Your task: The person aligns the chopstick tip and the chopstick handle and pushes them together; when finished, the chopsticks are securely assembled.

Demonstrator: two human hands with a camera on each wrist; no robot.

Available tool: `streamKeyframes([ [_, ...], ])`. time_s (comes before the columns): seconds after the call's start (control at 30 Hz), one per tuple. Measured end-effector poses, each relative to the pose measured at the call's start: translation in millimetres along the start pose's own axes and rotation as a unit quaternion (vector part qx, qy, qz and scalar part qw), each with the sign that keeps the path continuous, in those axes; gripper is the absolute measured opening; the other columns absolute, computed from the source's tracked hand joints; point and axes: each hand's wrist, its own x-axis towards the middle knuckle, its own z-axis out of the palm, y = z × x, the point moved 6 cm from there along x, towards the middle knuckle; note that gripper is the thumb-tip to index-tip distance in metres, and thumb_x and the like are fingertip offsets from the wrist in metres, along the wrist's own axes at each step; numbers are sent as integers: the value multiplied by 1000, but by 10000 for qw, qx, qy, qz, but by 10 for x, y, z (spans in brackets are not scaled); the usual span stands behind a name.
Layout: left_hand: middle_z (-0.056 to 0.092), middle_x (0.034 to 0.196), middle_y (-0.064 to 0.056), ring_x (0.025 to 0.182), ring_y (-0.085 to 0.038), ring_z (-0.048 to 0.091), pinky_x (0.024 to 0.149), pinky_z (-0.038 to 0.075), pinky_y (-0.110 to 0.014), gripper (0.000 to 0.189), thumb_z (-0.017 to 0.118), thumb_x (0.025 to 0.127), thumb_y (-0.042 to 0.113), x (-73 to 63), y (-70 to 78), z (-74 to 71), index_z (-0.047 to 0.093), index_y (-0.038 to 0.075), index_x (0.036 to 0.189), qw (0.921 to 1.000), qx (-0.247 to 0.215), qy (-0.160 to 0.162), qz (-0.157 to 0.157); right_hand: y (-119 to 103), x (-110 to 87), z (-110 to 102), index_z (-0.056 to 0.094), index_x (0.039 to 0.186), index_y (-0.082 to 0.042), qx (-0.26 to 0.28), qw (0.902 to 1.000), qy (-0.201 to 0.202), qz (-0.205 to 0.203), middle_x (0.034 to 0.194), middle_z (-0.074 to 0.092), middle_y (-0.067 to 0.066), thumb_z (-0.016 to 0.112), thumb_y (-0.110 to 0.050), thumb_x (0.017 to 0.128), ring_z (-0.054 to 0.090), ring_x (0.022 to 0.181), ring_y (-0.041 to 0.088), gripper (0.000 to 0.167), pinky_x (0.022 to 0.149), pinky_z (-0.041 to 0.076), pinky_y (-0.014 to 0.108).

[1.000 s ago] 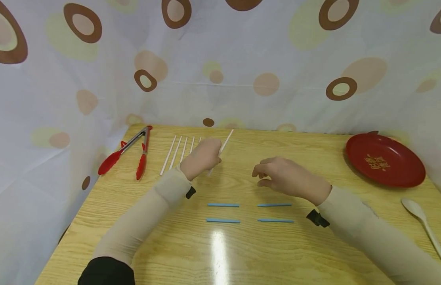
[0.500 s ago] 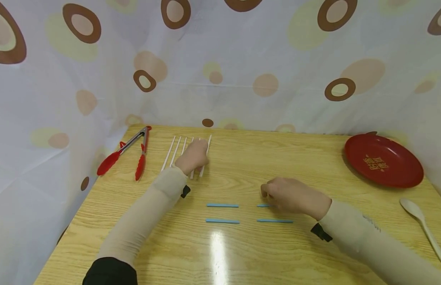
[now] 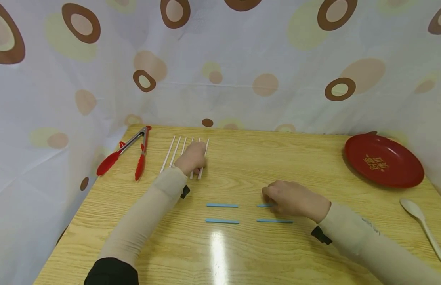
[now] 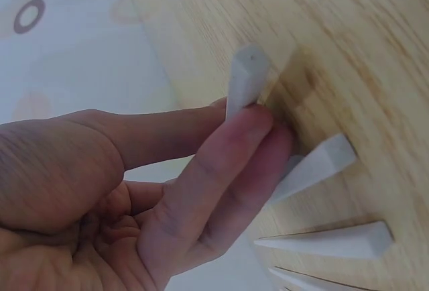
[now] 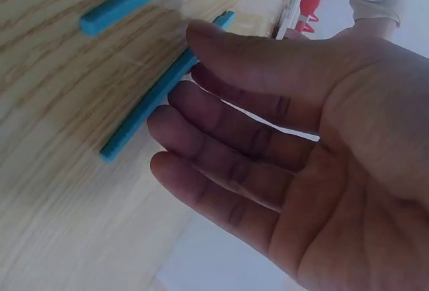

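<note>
My left hand pinches a thin white square-ended stick between thumb and fingertips. That stick is the rightmost of a slanted row of several white sticks at the table's back left. Its near end is raised off the wood in the left wrist view. My right hand hovers over the upper right blue stick, fingers loosely bent around nothing. Thumb and fingertips are close to that stick and cover part of it; whether they touch it I cannot tell. Other blue sticks lie flat, in two short columns.
Red-tipped tongs lie spread at the back left. A red oval plate is at the back right, with a white spoon in front of it. A patterned cloth hangs behind the wooden table.
My left hand has moved left with its white stick, bringing it beside the row and lowering it. My right hand has come down and slightly right to the upper right blue stick.
</note>
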Motion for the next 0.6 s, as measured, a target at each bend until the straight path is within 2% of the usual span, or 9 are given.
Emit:
streamKeyframes([
  [0.13, 58, 101, -27, 54, -23, 67, 46, 54, -27, 15, 60, 91, -8, -2, 2, 1, 53, -6, 104, 10000, 38, -39, -60, -4, -6, 11, 58, 83, -14, -74, 9997, 156, -160, 74, 52, -6, 80, -3, 82, 44, 64, 8, 25, 58, 41, 27],
  [0.23, 59, 102, -28, 55, -23, 68, 46, 53, -27, 13, 60, 90, -8, 7, 13, -2, 55, -6, 102, 9999, 139, -18, -44, 3, -12, 20, 57, 79, -15, -107, 9992, 284, -265, 71, 49, -9, 79, 1, 82, 42, 63, 7, 27, 57, 39, 26],
  [0.37, 62, 87, -23, 55, -24, 68, 44, 51, -26, 6, 59, 90, -7, 15, 27, -10, 57, -5, 95, 9998, 217, 7, 8, 13, -18, 20, 58, 76, -16, -135, 9986, 383, -333, 70, 49, -10, 77, 5, 82, 42, 62, 6, 29, 56, 39, 24],
  [0.47, 60, 80, -17, 52, -22, 65, 45, 51, -26, 8, 62, 91, -4, -12, 45, -26, 57, -5, 97, 9996, 261, 50, 78, 13, -22, 18, 58, 76, -15, -129, 9985, 394, -357, 71, 51, -9, 77, 5, 82, 43, 62, 6, 29, 56, 40, 24],
  [0.53, 59, 73, -14, 49, -18, 60, 47, 50, -25, 10, 66, 93, 2, -55, 89, -45, 59, -4, 94, 9987, 420, 150, 229, 12, -24, 21, 58, 77, -16, -105, 9986, 373, -350, 72, 52, -9, 77, 5, 82, 44, 63, 5, 29, 56, 41, 24],
  [0.6, 58, 68, -10, 48, -15, 54, 52, 49, -26, 15, 70, 93, 8, -127, 187, -64, 60, -2, 90, 9959, 683, 284, 524, 13, -29, 20, 58, 77, -15, -88, 9988, 351, -326, 73, 53, -9, 76, 5, 83, 45, 63, 6, 28, 56, 42, 24],
])
